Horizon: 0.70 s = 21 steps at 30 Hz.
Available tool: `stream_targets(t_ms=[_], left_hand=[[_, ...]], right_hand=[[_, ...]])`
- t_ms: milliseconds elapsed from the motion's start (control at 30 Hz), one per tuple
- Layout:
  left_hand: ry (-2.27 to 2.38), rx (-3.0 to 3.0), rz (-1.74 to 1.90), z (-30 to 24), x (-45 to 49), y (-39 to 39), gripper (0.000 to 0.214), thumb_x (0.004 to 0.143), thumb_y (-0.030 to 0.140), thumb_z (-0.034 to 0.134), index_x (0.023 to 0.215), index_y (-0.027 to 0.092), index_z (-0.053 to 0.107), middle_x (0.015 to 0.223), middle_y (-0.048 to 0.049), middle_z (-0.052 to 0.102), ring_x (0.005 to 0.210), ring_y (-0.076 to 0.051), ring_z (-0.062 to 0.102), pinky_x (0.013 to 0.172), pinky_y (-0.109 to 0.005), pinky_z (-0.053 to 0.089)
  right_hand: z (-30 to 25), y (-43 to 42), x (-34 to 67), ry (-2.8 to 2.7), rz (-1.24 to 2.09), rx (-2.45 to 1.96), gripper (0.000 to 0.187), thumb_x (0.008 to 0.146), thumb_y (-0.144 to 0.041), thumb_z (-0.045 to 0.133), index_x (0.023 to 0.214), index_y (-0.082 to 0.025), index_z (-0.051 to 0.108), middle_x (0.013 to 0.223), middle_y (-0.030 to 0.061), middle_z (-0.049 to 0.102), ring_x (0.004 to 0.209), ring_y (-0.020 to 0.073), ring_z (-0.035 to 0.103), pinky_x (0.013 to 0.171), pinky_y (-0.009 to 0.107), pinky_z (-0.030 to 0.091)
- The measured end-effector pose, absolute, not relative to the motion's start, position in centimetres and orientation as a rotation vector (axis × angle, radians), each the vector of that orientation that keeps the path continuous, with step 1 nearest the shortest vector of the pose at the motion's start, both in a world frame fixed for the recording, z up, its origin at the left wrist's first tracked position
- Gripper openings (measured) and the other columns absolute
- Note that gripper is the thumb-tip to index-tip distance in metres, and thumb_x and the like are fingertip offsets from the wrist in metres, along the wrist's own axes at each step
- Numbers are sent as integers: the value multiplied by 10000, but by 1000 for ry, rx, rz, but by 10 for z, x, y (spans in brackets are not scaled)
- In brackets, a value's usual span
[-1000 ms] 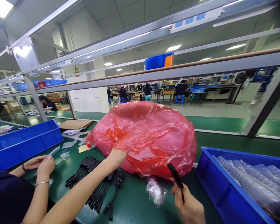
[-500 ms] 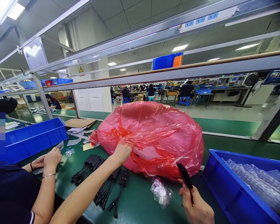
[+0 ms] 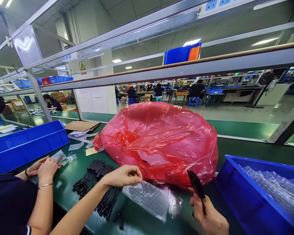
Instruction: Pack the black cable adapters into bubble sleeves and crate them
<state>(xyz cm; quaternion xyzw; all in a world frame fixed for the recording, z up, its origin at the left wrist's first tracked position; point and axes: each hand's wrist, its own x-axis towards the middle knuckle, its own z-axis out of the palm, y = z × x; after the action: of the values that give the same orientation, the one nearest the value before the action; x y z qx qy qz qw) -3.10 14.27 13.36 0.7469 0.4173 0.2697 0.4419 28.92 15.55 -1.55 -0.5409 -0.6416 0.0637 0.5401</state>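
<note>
My left hand [image 3: 123, 176] is closed in a pinch on the corner of a clear bubble-wrap bag [image 3: 149, 197], held just above the green table in front of a big red plastic bag [image 3: 161, 140]. My right hand [image 3: 209, 217] is at the bottom edge, closed on a flat black part [image 3: 196, 186] with a cord, its tip pointing up toward the red bag. A pile of the same black corded parts [image 3: 98, 182] lies on the table under my left forearm.
A co-worker's hands [image 3: 42, 168] at the left handle a small bubble bag [image 3: 58, 156]. A blue bin [image 3: 26, 143] stands behind them, another blue bin [image 3: 247, 195] of bubble bags at the right. Cardboard and papers [image 3: 82, 125] lie behind; a metal shelf frame [image 3: 161, 71] crosses overhead.
My left hand has drawn back from the red bag toward me and now holds a bubble-wrap bag. My right hand has stayed with the black part.
</note>
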Motion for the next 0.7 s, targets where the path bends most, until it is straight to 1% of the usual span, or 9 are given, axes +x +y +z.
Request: stream_targets(t_ms=[100, 167, 233, 333, 433, 500, 567, 633, 700], left_hand=[[1009, 1842, 503, 105, -36, 137, 400, 840, 562, 698, 884, 164, 702, 803, -22, 678, 728, -131, 587, 683, -253, 463], [1023, 1880, 422, 89, -34, 136, 314, 819, 500, 735, 831, 187, 721, 786, -19, 698, 742, -157, 625, 694, -272, 485], [1107, 1948, 433, 76, -26, 132, 190, 797, 401, 766, 793, 216, 722, 819, -28, 707, 825, -204, 650, 752, -313, 506], [1301, 2046, 572, 59, -6, 114, 53, 843, 298, 694, 874, 262, 719, 961, -76, 694, 989, -284, 618, 858, -398, 504], [1413, 2130, 671, 46, 14, 83, 175, 886, 250, 580, 997, 302, 705, 1048, -90, 664, 1042, -317, 581, 907, -466, 489], [1422, 2193, 692, 38, 20, 60, 216, 861, 259, 586, 1023, 342, 702, 1026, -63, 653, 1013, -317, 584, 878, -476, 496], [1396, 2257, 693, 31, 17, 41, 229, 819, 286, 622, 998, 399, 708, 972, -38, 646, 949, -312, 593, 794, -460, 506], [1353, 2317, 680, 22, 7, 29, 241, 778, 284, 640, 941, 448, 707, 911, -19, 644, 857, -296, 594, 705, -433, 493], [1314, 2464, 700, 11, -6, 23, 292, 761, 263, 622, 950, 476, 688, 895, 11, 657, 783, -265, 590, 662, -402, 477]], right_hand=[[-15, 156, 287, -1524, 213, -1290, 754, 969, -795, 324, 980, -142, 700, 607, 25, 643, 429, 172, 599, 475, 288, 475], [-15, 155, 285, -1527, 269, -1287, 775, 948, -817, 334, 983, -138, 706, 625, 34, 643, 428, 169, 582, 471, 290, 469], [-15, 153, 283, -1535, 326, -1280, 754, 946, -809, 356, 999, -142, 703, 625, 27, 635, 421, 164, 563, 459, 285, 461], [-15, 148, 277, -1535, 443, -1258, 650, 978, -729, 402, 1113, -154, 675, 615, -15, 602, 406, 150, 520, 434, 267, 445], [-12, 143, 269, -1533, 563, -1207, 593, 1000, -668, 418, 1177, -155, 657, 632, -31, 582, 423, 144, 487, 436, 262, 430], [-8, 138, 264, -1542, 643, -1160, 568, 1003, -651, 430, 1094, -153, 686, 643, -19, 585, 476, 150, 504, 475, 266, 437], [-2, 129, 260, -1558, 723, -1109, 552, 1008, -638, 441, 1023, -151, 700, 649, -7, 589, 545, 162, 538, 533, 272, 454], [7, 115, 255, -1582, 800, -1060, 551, 1018, -629, 431, 1030, -147, 697, 633, -8, 580, 565, 165, 539, 546, 276, 441], [18, 97, 251, -1566, 959, -1016, 554, 1024, -633, 420, 1088, -146, 677, 617, -21, 558, 527, 146, 478, 504, 268, 369]])
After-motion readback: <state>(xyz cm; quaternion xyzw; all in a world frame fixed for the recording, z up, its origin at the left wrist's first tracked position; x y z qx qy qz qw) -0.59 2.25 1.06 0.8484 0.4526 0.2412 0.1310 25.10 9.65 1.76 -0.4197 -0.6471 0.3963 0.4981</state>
